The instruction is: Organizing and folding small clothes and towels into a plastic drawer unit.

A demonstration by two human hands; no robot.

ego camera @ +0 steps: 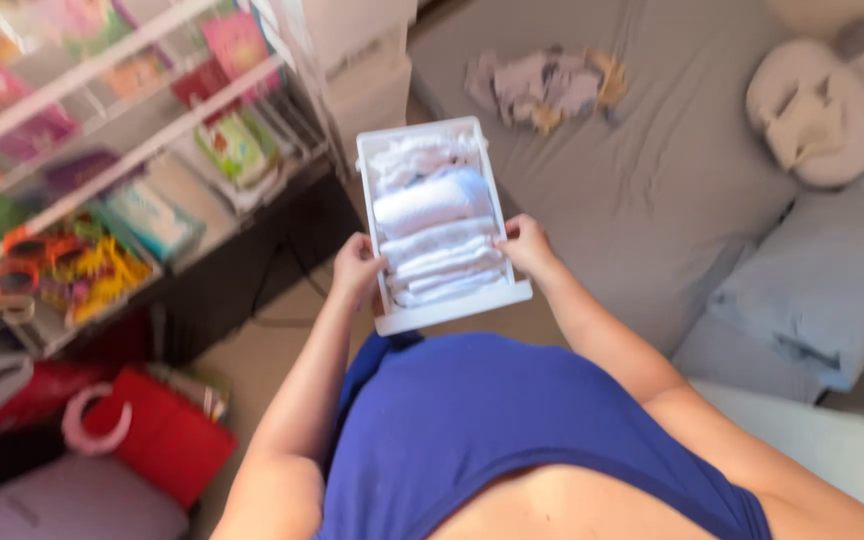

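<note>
I hold a white plastic drawer out in front of me, level, above the floor. It is packed with folded white clothes. My left hand grips its left side wall and my right hand grips its right side wall, both near the front end. The drawer's far end points toward a white drawer unit.
A wire shelf rack full of colourful packets stands on the left, with a red bag below it. A bed with a grey sheet lies on the right, bearing a small patterned cloth, a round pale cushion and a blue-grey pillow.
</note>
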